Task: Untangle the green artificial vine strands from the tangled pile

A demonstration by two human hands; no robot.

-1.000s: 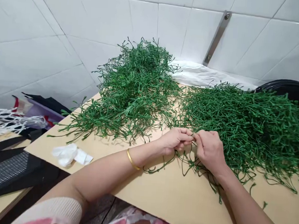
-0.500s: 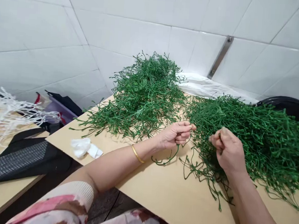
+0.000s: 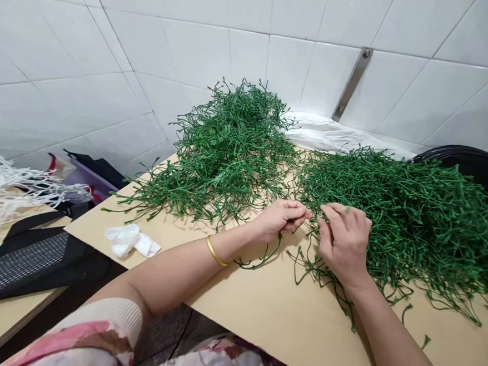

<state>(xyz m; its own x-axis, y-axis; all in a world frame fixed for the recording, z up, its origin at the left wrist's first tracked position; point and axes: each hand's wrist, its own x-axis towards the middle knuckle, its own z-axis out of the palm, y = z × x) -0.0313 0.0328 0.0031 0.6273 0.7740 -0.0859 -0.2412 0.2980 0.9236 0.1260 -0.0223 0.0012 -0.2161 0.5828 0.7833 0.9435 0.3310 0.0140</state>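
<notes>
Nearest us, the pale tabletop (image 3: 251, 323) runs under both forearms, and we're into the close work. The left hand (image 3: 281, 219), gold bracelet (image 3: 214, 252) at its wrist, is closed in a narrow pinch, a thin green strand (image 3: 267, 258) trailing out beneath it onto the wood. Facing it, the right hand (image 3: 344, 240) has its thumb and forefinger tips near the left's fingertips; whether anything sits between them, I cannot tell. A few loose green strands (image 3: 321, 269) lie just under that right hand, and white tissue (image 3: 125, 239) sits off to the left.

These strands look very light, limp and springy, more apt to tangle than to break; the knobbed tips should snag their neighbours. Best hold looks like a fingertip pinch on the stem, just behind a tip.

Farther on, the green stuff is heaped in two: a left pile (image 3: 230, 143) and a broader right pile (image 3: 414, 200), with white cloth (image 3: 323, 130) behind, against the tiled wall (image 3: 195, 46).

And the change from half a second ago: the right hand, then well apart, has come in close to the left. The left keeps its pinch, and both piles look unchanged.
</notes>
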